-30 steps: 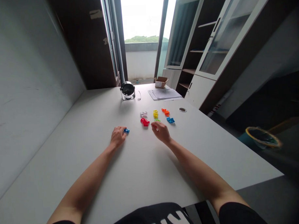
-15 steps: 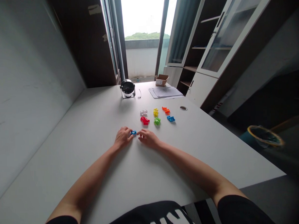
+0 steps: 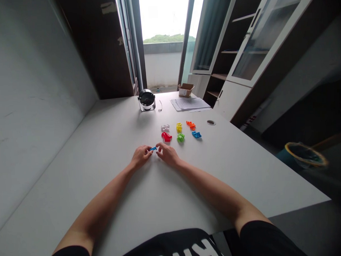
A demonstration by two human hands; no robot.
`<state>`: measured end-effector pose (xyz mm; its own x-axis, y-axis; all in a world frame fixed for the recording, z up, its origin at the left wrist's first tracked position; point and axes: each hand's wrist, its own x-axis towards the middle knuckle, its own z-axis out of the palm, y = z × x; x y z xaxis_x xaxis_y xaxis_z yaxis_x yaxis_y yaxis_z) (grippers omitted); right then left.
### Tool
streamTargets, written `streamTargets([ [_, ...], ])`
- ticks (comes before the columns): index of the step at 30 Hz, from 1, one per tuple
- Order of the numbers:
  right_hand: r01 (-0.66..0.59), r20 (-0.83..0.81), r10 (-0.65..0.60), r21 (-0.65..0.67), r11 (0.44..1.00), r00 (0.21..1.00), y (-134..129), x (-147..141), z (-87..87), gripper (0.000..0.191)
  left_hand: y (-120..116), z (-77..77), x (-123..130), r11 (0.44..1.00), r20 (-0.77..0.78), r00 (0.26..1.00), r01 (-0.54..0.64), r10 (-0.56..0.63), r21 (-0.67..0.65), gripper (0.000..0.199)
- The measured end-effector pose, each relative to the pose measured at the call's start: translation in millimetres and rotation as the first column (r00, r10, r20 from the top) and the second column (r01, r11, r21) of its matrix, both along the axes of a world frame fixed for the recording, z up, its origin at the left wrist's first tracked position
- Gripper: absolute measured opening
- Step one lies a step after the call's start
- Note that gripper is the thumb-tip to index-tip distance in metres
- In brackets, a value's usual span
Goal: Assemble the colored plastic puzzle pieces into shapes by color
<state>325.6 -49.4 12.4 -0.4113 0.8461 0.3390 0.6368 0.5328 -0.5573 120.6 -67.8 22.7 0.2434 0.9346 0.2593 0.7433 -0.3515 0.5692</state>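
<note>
Between finger and thumb, my left hand (image 3: pixel 141 156) pinches a small blue plastic piece (image 3: pixel 153 148) low over the white table. My right hand (image 3: pixel 167 154) is just to the right of that piece, its fingers curved and apart; whether a fingertip touches the piece I cannot tell. Beyond my hands lie small plastic pieces in two rows. The nearer row has a red piece (image 3: pixel 166 136), a green piece (image 3: pixel 181 137) and another blue piece (image 3: pixel 196 134). Behind these are a white piece (image 3: pixel 165 127), a yellow piece (image 3: pixel 179 127) and an orange piece (image 3: pixel 191 125).
A black round lamp-like device (image 3: pixel 146 99) stands at the table's back, with a short thin cable (image 3: pixel 160 106) beside it. Papers (image 3: pixel 190 103) and an open cardboard box (image 3: pixel 186 90) sit back right. A cable hole (image 3: pixel 211 122) is in the table (image 3: pixel 128 211). Off its right side stands a bin (image 3: pixel 305 155).
The held blue piece has been tilted and now shows a thinner, slanted outline. My right hand's fingers have come up a little beside it. The view has shifted slightly.
</note>
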Motion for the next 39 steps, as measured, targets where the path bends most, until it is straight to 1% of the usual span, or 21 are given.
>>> streamTargets([
  [4, -0.048, -0.031, 0.048, 0.018, 0.999, 0.998, 0, 4, -1.8, 0.023, 2, -1.0, 0, 0.995, 0.027, 0.996, 0.087, -0.085, -0.044, 0.028],
  [7, -0.086, -0.054, 0.087, 0.031, 0.996, 0.995, 2, 5, -4.6, 0.018, 2, -1.9, 0, 0.991, 0.065, 0.992, 0.115, -0.111, -0.066, 0.03],
  [12, -0.083, -0.08, 0.086, 0.043, 0.996, 0.993, 4, 5, -8.4, 0.016, 1, -2.9, -1, 0.992, 0.155, 0.985, 0.091, -0.076, -0.092, 0.03],
  [17, -0.086, -0.103, 0.09, 0.04, 0.995, 0.991, 4, 6, -5.0, 0.015, -2, -3.8, 0, 0.991, 0.268, 0.96, 0.105, -0.08, -0.081, 0.028],
  [21, -0.086, -0.123, 0.088, 0.024, 0.996, 0.988, 3, 4, -2.7, 0.016, -3, -6.8, 0, 0.989, 0.333, 0.94, 0.108, -0.068, -0.102, 0.025],
  [23, -0.092, -0.131, 0.092, 0.0, 0.996, 0.987, 1, 4, -1.9, 0.019, -1, -9.0, -1, 0.989, 0.372, 0.927, 0.097, -0.049, -0.112, 0.024],
  [26, -0.126, -0.148, 0.12, -0.035, 0.991, 0.982, -1, 2, -0.4, 0.031, 3, -11.9, -3, 0.989, 0.456, 0.89, 0.084, -0.019, -0.122, 0.024],
  [28, -0.151, -0.153, 0.143, -0.039, 0.988, 0.978, -3, 2, 0.5, 0.032, 5, -12.9, -4, 0.987, 0.487, 0.873, 0.09, -0.014, -0.133, 0.025],
  [30, -0.154, -0.149, 0.147, -0.033, 0.988, 0.978, -3, 2, 1.2, 0.028, 5, -12.9, -4, 0.983, 0.49, 0.871, 0.108, -0.022, -0.147, 0.026],
  [35, -0.109, -0.136, 0.108, -0.001, 0.994, 0.985, -4, 2, 2.1, 0.023, 2, -10.0, -2, 0.974, 0.487, 0.872, 0.155, -0.055, -0.168, 0.031],
  [37, -0.09, -0.126, 0.091, 0.01, 0.996, 0.988, -3, 2, 2.1, 0.021, 1, -8.3, -2, 0.975, 0.463, 0.885, 0.15, -0.057, -0.165, 0.035],
  [39, -0.076, -0.117, 0.077, 0.012, 0.997, 0.99, -3, 2, 1.9, 0.019, -1, -6.5, -2, 0.981, 0.415, 0.909, 0.118, -0.044, -0.153, 0.036],
])
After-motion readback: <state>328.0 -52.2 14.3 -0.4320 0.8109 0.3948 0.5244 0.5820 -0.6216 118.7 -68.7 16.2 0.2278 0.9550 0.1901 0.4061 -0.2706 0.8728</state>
